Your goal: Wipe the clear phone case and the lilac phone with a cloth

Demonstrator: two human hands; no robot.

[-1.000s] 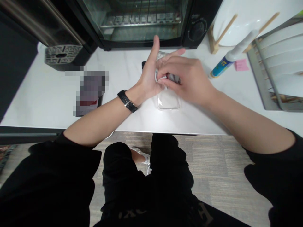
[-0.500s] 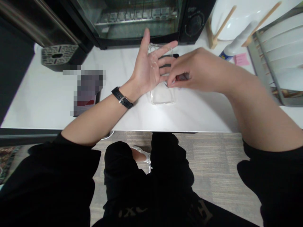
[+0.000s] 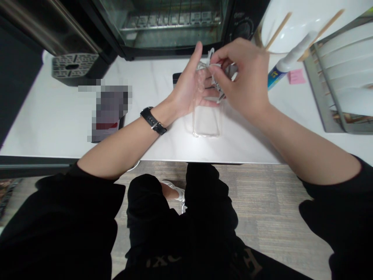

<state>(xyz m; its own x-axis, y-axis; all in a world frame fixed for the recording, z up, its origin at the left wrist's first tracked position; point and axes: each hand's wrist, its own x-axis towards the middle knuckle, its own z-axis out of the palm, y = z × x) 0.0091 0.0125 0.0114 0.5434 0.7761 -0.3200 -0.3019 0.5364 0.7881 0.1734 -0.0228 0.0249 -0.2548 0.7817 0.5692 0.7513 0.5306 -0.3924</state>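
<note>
A clear phone case (image 3: 206, 122) rests along my left hand (image 3: 190, 85), which is turned palm up behind it. The thumb points upward beside the case's top edge, and the fingers show through the transparent back. Over the upper part of the case is my right hand (image 3: 239, 74), its thumb and index finger pinched on a crumpled white-and-grey strip (image 3: 214, 76). Whether that strip is cloth, paper or cord I cannot tell. Behind my left hand lies a dark flat object (image 3: 176, 78), mostly hidden.
A toaster oven (image 3: 175, 31) stands at the back. To the left are a machine with a drip tray (image 3: 72, 66) and a blurred-out dark object (image 3: 109, 109). A blue-and-white tube (image 3: 279, 70), a pink note (image 3: 296, 76) and a dish rack (image 3: 326, 101) are right.
My right hand has moved up to the top of the case, and the white-and-grey strip now shows in its fingers. My left hand and the case have shifted slightly right and down.
</note>
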